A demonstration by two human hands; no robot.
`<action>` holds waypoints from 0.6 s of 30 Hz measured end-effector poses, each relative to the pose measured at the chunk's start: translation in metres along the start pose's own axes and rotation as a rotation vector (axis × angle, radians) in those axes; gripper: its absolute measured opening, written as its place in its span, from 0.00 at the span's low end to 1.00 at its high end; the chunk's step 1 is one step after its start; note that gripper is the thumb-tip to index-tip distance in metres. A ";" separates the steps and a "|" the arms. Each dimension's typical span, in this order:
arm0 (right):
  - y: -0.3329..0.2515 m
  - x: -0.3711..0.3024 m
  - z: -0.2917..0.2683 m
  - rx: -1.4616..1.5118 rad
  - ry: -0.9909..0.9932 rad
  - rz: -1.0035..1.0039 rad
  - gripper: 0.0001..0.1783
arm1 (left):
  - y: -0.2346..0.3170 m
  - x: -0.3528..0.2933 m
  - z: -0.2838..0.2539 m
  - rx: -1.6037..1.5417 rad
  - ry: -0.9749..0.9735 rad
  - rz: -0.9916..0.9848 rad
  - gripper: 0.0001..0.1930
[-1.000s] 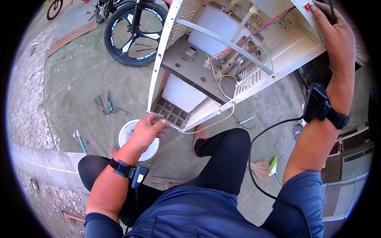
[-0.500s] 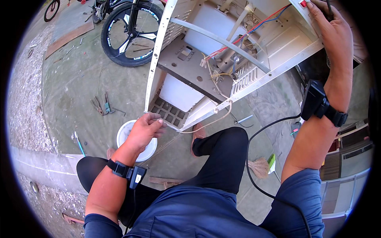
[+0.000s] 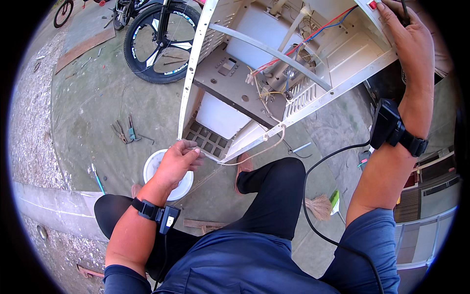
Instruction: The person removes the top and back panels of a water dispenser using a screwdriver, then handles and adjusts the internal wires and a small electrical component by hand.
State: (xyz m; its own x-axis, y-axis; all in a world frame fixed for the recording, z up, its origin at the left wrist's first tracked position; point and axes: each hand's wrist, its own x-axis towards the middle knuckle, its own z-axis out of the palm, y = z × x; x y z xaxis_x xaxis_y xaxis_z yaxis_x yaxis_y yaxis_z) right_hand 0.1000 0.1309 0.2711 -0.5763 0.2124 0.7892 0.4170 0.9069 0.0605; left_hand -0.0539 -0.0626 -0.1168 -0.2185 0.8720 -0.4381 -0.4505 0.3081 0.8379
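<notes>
To the left of the white cabinet, on the floor, lie two pairs of pliers, well apart from it; farther back on that same side stands a bicycle wheel. Near the cabinet's lower left corner is a pale bucket, and over its rim the left hand is half open, the fingers softly bent at the corner; whether they grip the edge, I cannot tell. The cabinet itself, with its open side toward the person, is in front of the knees. A pale cord hangs out from its lower edge, close to one foot; if the foot catches this loop, a connection could be pulled loose. Inside, the red and blue wires run uncovered, so a finger could be hurt if there is current in them. At the cabinet's upper right corner the right hand is closed around the frame, its thumb beside a red switch. A slipping thumb might press this switch by accident, and a weak hold might let the cabinet tip toward the foot.
</notes>
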 end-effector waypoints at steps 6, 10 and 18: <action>0.006 0.000 0.001 -0.020 0.021 -0.029 0.05 | -0.001 0.001 0.000 0.002 -0.003 0.003 0.20; 0.004 0.000 0.001 -0.017 0.017 -0.020 0.05 | 0.000 0.000 0.000 0.007 -0.001 0.002 0.20; 0.011 0.003 -0.001 0.089 0.006 0.053 0.05 | -0.002 0.001 -0.001 0.009 -0.005 0.005 0.20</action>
State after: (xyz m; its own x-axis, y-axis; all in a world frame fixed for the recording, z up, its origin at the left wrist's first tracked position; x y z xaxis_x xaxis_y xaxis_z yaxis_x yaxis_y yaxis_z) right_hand 0.1035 0.1417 0.2748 -0.5511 0.2588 0.7933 0.3823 0.9233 -0.0356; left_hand -0.0544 -0.0628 -0.1189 -0.2165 0.8753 -0.4324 -0.4414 0.3073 0.8431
